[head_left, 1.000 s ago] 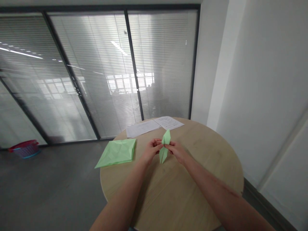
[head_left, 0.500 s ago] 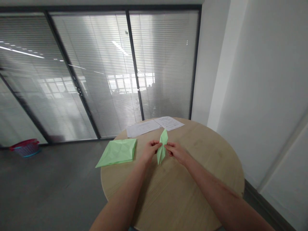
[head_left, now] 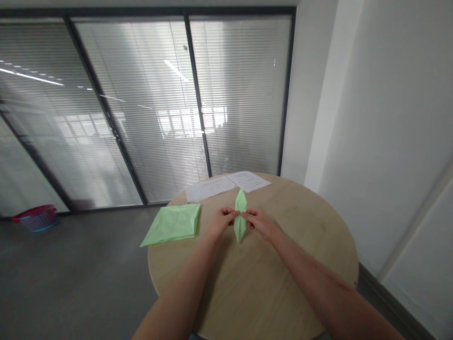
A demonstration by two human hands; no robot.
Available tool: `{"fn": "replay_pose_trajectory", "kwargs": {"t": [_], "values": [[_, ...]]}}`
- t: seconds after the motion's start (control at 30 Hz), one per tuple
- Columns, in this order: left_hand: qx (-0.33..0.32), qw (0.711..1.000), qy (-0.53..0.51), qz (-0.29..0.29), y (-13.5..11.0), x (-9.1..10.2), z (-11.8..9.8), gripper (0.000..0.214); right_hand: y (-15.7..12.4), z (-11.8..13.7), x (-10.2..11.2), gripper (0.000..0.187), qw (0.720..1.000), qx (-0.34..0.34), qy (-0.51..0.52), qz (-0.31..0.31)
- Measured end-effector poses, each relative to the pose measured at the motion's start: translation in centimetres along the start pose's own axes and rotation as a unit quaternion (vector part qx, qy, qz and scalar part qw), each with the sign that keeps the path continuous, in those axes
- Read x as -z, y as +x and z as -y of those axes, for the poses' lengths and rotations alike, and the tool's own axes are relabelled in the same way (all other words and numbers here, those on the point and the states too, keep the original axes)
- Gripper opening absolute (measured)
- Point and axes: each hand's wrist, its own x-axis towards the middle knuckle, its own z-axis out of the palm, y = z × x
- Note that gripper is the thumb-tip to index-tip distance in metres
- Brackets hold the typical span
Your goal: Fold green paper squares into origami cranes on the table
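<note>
A narrow piece of folded green paper (head_left: 240,229), pointed at both ends, is held between my two hands over the round table. My left hand (head_left: 223,219) pinches its left edge near the middle. On the opposite edge, the thumb and fingers of my right hand (head_left: 259,223) are closed on the paper. A crease runs lengthwise down its centre, and its lower tip points toward me. The fingers behind the paper are partly hidden.
Left of my hands, a larger creased green sheet (head_left: 173,223) overhangs the edge of the wooden table (head_left: 304,226). White papers (head_left: 212,188) lie at the back. A red and blue basket (head_left: 37,219) stands on the floor; a glass partition (head_left: 240,94) rises behind the table.
The folded paper has turned from a slant to nearly straight up and down, its lower tip swinging right. Both hands keep their pinch in about the same place.
</note>
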Motion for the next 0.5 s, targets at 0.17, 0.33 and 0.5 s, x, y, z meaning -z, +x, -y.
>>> {"fn": "replay_pose_trajectory", "kwargs": {"t": [0.17,0.33,0.5], "values": [[0.024,0.999,-0.025,0.006,-0.4,-0.22,-0.3,0.036,-0.17,0.21,-0.16,0.038,1.0,0.011,-0.009,-0.001],[0.022,0.999,-0.037,0.006,-0.45,-0.4,-0.12,0.035,-0.36,0.45,-0.51,0.04,1.0,-0.02,0.023,-0.008],[0.02,0.999,-0.028,0.035,-0.4,-0.35,-0.05,0.036,-0.2,0.26,-0.46,0.041,0.998,-0.034,0.055,-0.006]]}}
